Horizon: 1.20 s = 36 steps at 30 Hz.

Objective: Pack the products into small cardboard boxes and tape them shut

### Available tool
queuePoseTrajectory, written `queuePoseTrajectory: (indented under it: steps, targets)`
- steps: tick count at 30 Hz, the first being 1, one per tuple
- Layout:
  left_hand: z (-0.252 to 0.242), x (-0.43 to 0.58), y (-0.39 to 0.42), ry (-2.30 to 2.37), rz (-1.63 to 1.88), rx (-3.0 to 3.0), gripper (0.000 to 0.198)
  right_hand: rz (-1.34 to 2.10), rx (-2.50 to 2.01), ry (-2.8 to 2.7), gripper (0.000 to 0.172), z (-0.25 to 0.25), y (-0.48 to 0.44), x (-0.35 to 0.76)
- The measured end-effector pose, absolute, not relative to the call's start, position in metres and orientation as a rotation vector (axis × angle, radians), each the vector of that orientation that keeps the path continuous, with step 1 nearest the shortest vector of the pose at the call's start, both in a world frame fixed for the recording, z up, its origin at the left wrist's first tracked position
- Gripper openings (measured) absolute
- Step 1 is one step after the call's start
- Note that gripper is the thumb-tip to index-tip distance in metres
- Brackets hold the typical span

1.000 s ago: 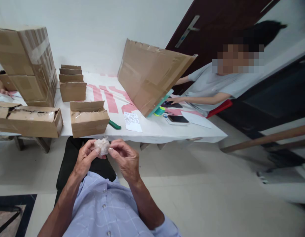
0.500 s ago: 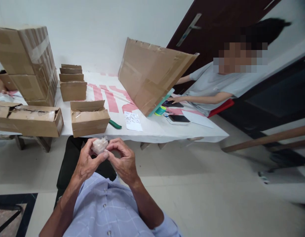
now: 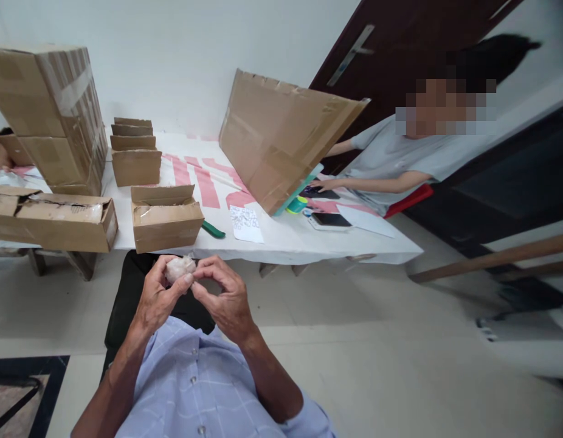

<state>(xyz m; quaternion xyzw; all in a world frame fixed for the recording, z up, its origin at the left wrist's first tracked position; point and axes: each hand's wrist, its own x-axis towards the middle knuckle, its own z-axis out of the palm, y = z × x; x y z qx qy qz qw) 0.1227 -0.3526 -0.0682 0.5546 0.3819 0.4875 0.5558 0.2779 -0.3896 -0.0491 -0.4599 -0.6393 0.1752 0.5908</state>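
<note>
My left hand [image 3: 159,298] is closed around a pale, crinkled bundle [image 3: 179,269], a rounded lump that fits in the palm. It has a thin, wrapper-like surface; what is inside I cannot make out. With thumb and forefinger, my right hand [image 3: 224,298] pinches at the bundle's right edge. Both hands are over my lap, just in front of the table edge. Nearest to them on the table are an open cardboard box [image 3: 166,226] and a curved green object [image 3: 213,230].
Cardboard boxes [image 3: 58,222] line the table's left side, with a tall stack [image 3: 48,115] behind. A leaning cardboard sheet [image 3: 286,137] stands mid-table. A printed paper [image 3: 245,224], a tape roll [image 3: 297,204] and a phone [image 3: 331,219] lie nearby. Another person [image 3: 400,164] sits at the right.
The bundle has turned slightly in my left hand and shifted a little left. My right fingertips have moved slightly at its edge. The rest looks the same.
</note>
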Motion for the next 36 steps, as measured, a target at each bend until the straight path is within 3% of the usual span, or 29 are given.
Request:
queuePoseTrajectory:
  steps: [25, 36]
  targets:
    - [-0.0644, 0.1252, -0.3508, 0.933, 1.196, 1.250, 0.041, 0.483, -1.028, -1.490, 0.003, -0.0496, -0.3899, 0.2809]
    - [-0.0593, 0.1261, -0.3525, 1.000, 1.250, 1.275, 0.041, 0.511, -1.011, -1.491, 0.008, -0.0542, -0.3938, 0.2829]
